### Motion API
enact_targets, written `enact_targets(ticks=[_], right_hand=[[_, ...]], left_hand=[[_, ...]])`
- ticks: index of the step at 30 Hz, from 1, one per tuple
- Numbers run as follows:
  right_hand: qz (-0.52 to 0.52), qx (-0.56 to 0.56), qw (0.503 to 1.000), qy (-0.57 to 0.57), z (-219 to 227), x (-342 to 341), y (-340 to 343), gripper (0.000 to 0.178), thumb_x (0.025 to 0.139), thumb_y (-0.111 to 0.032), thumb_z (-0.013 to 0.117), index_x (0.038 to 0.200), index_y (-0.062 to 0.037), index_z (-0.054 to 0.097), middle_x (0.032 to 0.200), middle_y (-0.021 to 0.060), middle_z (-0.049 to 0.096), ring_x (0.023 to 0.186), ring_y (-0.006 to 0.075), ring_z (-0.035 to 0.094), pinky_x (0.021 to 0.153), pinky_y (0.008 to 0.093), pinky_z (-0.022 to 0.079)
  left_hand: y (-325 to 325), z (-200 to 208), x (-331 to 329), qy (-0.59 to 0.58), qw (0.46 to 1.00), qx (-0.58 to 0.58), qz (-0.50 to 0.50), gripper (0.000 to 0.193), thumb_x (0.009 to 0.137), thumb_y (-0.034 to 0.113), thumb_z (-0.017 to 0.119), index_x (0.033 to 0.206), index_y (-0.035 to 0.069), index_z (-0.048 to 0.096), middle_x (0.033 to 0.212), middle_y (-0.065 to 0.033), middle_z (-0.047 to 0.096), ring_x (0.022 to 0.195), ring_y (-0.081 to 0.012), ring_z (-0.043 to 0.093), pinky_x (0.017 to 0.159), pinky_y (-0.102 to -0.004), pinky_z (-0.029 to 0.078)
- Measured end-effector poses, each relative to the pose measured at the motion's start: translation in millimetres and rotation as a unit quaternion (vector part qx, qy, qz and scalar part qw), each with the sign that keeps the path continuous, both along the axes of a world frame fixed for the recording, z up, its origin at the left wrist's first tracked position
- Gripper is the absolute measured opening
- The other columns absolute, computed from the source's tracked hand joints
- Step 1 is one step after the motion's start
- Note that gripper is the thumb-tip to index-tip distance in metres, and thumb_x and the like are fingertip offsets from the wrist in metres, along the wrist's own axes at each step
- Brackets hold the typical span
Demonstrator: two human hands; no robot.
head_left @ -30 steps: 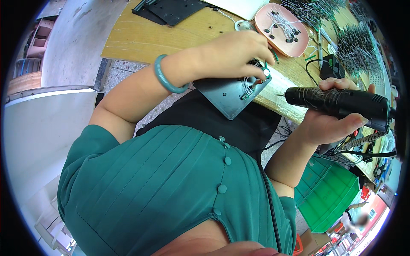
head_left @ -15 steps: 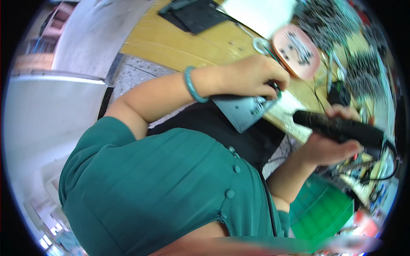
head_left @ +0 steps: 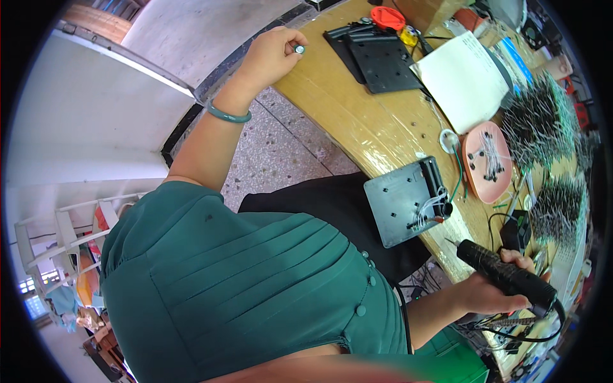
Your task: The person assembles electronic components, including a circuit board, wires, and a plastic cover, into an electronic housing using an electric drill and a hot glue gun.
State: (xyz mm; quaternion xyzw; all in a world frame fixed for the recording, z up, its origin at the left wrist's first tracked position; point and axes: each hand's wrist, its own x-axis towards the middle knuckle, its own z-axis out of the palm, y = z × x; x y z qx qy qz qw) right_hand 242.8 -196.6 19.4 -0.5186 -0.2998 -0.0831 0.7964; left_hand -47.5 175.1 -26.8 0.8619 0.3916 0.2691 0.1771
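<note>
Black panel (head_left: 394, 203), roughly square, lies between the two hands, much nearer the right one; a thick raised bar (head_left: 434, 179) along its right-hand side gives the clearest long axis, running from upper left down to lower right. Right hand (head_left: 486, 296) is wrapped round the body of a black power screwdriver (head_left: 502, 269), thumb along the near side, fingers curled over the far side; the tool slants up and to the left, so its bit (head_left: 451, 242) aims toward the panel's lower right corner and appears just beside it, with a visible gap. Height of bit against panel: cannot tell from this one view. Left hand (head_left: 271, 60) is well away to the upper left, arm stretched out by the end of the table (head_left: 348, 121), fingers bent and closed with thumb on a small round piece (head_left: 299, 49), dark sided with a pale end; the pale end faces the camera, length of the piece hidden by the grip. Panel sits down and to the right of the left hand, up and to the left of the right hand, neither touching it. It straddles the table's near edge, its left part out over dark cloth (head_left: 313, 199) at the person's lap; whether the cloth bears any of it, cannot tell. White wires (head_left: 426, 207) bunch on the panel by the bar's lower end. Pink dish (head_left: 490, 196) of wired parts stands farther right on the table, apart from both hands
</note>
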Motion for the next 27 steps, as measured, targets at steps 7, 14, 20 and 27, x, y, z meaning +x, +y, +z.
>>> enact_targets(ticks=[7, 14, 20, 27], right_hand=[[0.028, -0.005, 0.999, 0.015, 0, 3, -2, 0.078, 0.089, -0.060, 0.052, 0.139, -0.0035, 0.034, 0.093, 0.0147, 0.052, 0.074, 0.0257, 0.050, 0.072, 0.0375, 0.047], [-0.030, -0.038, 0.999, 0.022, 5, 1, 1, 0.082, 0.086, -0.065, 0.051, 0.139, -0.0054, 0.033, 0.090, 0.0133, 0.053, 0.071, 0.0237, 0.050, 0.066, 0.0343, 0.045], [-0.011, -0.027, 0.999, 0.017, 2, 3, -3, 0.078, 0.088, -0.062, 0.050, 0.138, -0.0044, 0.033, 0.092, 0.0136, 0.053, 0.073, 0.0245, 0.050, 0.069, 0.0354, 0.045], [-0.007, -0.014, 1.000, 0.012, 2, 4, -8, 0.077, 0.089, -0.061, 0.050, 0.138, -0.0025, 0.033, 0.093, 0.0136, 0.053, 0.073, 0.0255, 0.051, 0.073, 0.0377, 0.046]], left_hand=[[25, -16, -13, -0.053, 0.998, -0.034, -0.016, 0.019, 0.083, 0.013, 0.070, 0.100, 0.004, 0.068, 0.083, -0.0012, 0.062, 0.070, -0.0085, 0.054, 0.066, -0.0233, 0.047], [29, -15, -16, -0.092, 0.994, -0.060, -0.027, 0.020, 0.086, 0.008, 0.065, 0.106, 0.004, 0.065, 0.084, -0.0004, 0.061, 0.076, -0.0080, 0.057, 0.068, -0.0234, 0.047], [21, -14, -5, 0.063, 0.972, 0.219, -0.053, 0.028, 0.076, -0.003, 0.060, 0.104, 0.002, 0.065, 0.100, -0.0089, 0.060, 0.088, -0.0265, 0.060, 0.077, -0.0335, 0.050], [11, 1, 11, 0.079, 0.958, 0.244, -0.128, 0.029, 0.074, 0.002, 0.058, 0.101, 0.007, 0.067, 0.097, -0.0104, 0.061, 0.096, -0.0307, 0.057, 0.084, -0.0395, 0.047]])
